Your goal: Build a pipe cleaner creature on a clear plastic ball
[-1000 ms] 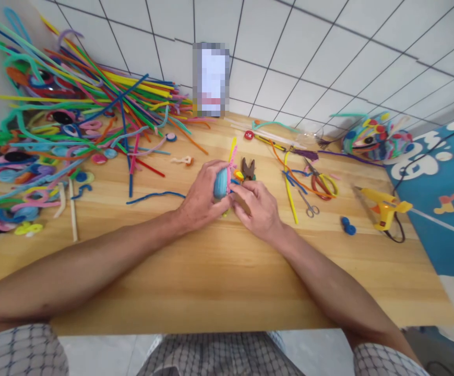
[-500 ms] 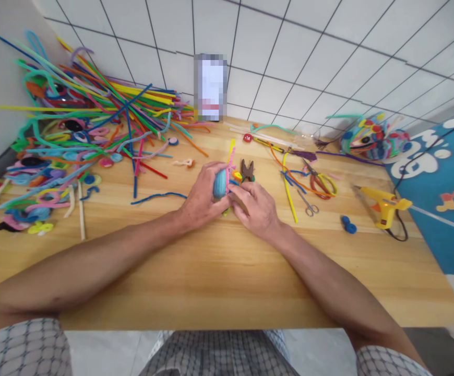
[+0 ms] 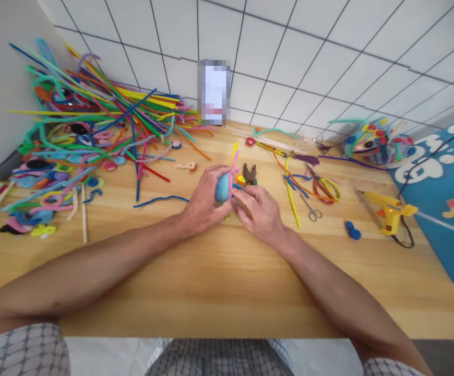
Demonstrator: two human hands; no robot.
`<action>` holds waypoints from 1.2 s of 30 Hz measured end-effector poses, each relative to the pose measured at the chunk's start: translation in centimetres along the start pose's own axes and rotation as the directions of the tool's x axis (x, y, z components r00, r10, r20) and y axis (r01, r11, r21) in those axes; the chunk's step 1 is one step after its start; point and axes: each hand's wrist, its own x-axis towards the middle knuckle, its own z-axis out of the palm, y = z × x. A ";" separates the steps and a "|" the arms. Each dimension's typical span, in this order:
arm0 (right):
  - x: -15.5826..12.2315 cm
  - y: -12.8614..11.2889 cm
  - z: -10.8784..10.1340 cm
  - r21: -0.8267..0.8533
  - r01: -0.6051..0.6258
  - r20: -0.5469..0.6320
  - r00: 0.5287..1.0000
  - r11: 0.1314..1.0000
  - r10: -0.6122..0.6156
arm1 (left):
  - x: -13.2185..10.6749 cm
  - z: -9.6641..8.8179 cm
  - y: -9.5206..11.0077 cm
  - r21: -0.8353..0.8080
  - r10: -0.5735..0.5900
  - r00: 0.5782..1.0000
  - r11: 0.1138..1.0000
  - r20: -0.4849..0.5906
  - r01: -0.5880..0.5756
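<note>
One turquoise pipe-cleaner piece (image 3: 222, 189), unshifted — left hand (image 3: 204, 202) grips it, right hand (image 3: 261, 211) pinches its pink edge (image 3: 230, 183) — no advance visible.

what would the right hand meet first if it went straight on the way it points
Most likely the light-blue bundle in the left hand; the right hand points at its pink edge, though contact is unclear.

The greyish shirt (image 3: 219, 360) has short, pale sleeves (image 3: 27, 350) crossed by dark grid lines.
</note>
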 end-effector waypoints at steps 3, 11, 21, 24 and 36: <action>0.1 0.1 -0.1 0.004 0.009 0.003 1.000 1.000 -0.009 | -0.1 0.1 -0.1 -0.015 -0.010 1.000 1.000 0.001 0.010; 0.2 0.1 -0.2 0.018 0.018 -0.008 1.000 1.000 -0.018 | -0.3 -0.7 0.4 -0.077 -0.069 0.993 0.994 0.090 0.077; 0.2 0.2 -0.2 0.028 -0.017 0.021 1.000 0.999 0.017 | -0.4 -0.7 0.4 -0.157 -0.187 0.975 0.966 0.120 0.205; 0.3 0.3 -0.2 0.063 -0.004 0.004 1.000 0.998 0.004 | -0.4 -0.6 0.3 -0.169 -0.232 0.965 0.953 0.123 0.251; 1.4 0.6 -1.2 0.161 -0.157 0.004 0.987 0.974 0.158 | 0.1 -0.6 -0.3 -0.194 -0.159 0.978 0.964 0.133 0.184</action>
